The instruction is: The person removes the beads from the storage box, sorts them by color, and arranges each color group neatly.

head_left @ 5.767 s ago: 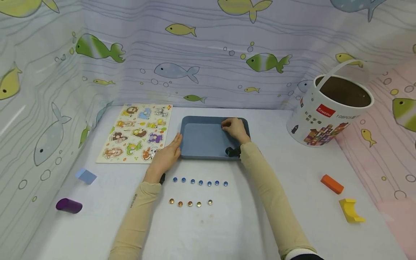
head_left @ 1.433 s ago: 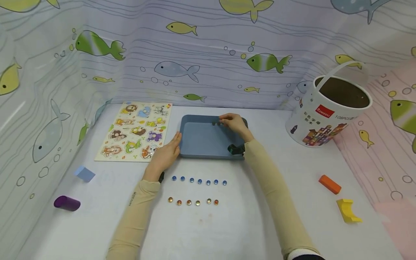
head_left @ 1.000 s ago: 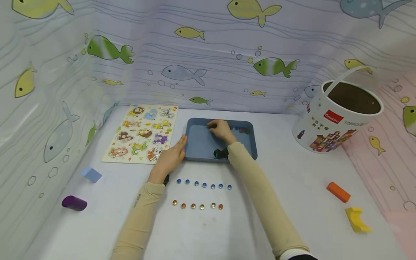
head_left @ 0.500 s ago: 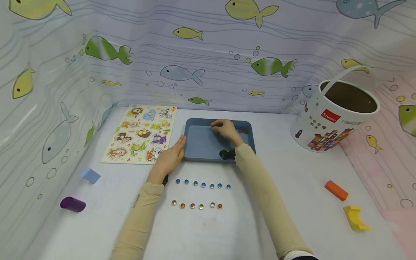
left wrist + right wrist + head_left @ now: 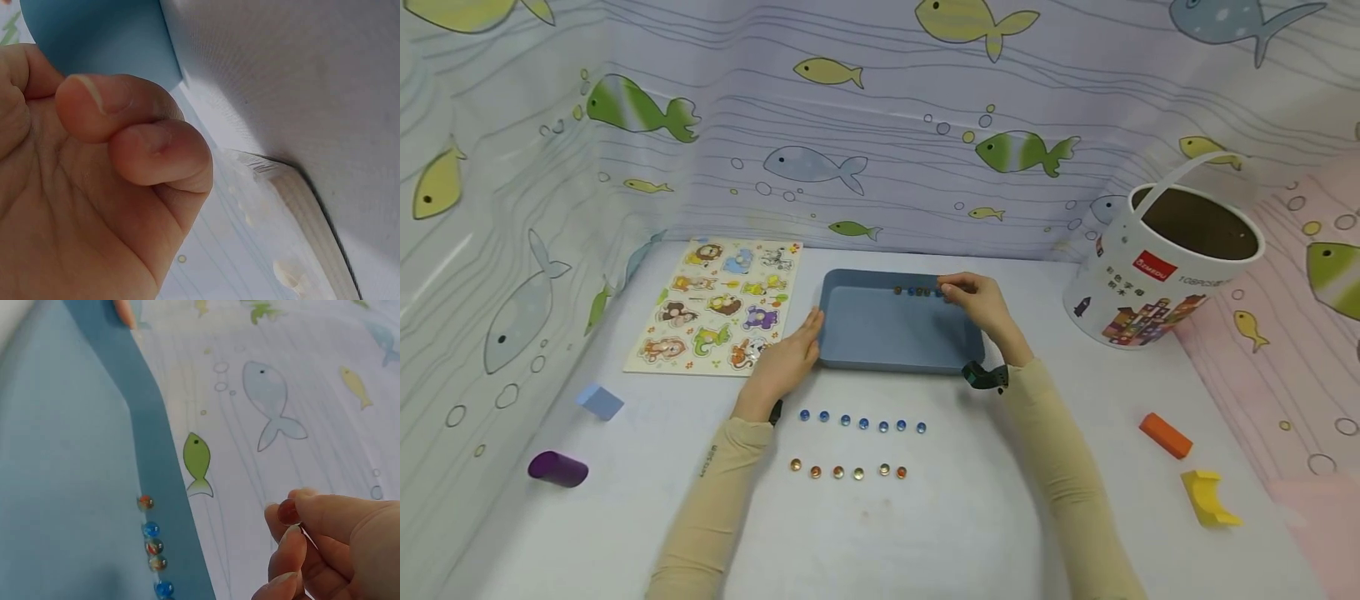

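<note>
In the right wrist view my right hand [image 5: 337, 544] pinches a reddish-brown glass marble [image 5: 288, 512] between thumb and fingertips. The head view has this right hand [image 5: 981, 304] at the back right of a blue-grey tray [image 5: 887, 365]. Several blue and reddish marbles [image 5: 154, 546] lie along the tray's back wall. My left hand [image 5: 784, 364] rests with its fingers against the tray's left side; close up, two fingertips [image 5: 150, 153] bend over the palm. Before the tray lie a row of blue marbles [image 5: 863, 424] and a row of orange and amber ones [image 5: 838, 472].
An animal puzzle board [image 5: 692, 333] lies left of the tray. A light-blue block [image 5: 600, 402] and a purple cylinder [image 5: 558, 469] sit at far left. On the right are a white bucket [image 5: 1120, 300], an orange block [image 5: 1166, 436] and a yellow arch block [image 5: 1208, 498].
The front row has gained an orange marble at its right end since the oldest frame. My right hand has shifted right from mid-tray, exposing marbles along the back wall. The left hand stays put.
</note>
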`<state>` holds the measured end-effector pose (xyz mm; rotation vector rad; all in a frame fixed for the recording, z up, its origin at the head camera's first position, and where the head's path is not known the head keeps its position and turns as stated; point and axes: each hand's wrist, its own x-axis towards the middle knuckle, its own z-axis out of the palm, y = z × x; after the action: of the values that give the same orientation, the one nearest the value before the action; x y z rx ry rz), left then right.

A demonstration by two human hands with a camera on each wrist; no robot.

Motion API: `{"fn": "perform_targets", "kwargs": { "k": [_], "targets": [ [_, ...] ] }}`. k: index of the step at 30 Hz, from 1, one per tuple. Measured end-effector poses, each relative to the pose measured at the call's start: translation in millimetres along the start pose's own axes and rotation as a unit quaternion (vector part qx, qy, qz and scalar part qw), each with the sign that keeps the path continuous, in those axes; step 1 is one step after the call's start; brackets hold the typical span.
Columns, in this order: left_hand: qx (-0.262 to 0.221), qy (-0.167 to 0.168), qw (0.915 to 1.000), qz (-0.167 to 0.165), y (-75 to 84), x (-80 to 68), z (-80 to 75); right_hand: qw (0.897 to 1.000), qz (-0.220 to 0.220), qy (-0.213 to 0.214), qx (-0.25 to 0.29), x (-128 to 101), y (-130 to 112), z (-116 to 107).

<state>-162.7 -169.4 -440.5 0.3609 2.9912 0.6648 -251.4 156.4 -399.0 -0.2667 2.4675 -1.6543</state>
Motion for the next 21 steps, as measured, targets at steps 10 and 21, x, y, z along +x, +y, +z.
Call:
{"fn": "perform_targets", "kwargs": {
  "k": [10, 21],
  "targets": [
    [-0.003, -0.002, 1.0, -0.001, 0.1, 0.2, 0.3, 0.999, 0.006, -0.011, 0.031, -59, 13, -3],
    [-0.006, -0.006, 1.0, -0.003, -1.2, 1.4, 0.5, 0.996, 0.008, -0.066, 0.061, -117, 27, 19]
  ]
}}
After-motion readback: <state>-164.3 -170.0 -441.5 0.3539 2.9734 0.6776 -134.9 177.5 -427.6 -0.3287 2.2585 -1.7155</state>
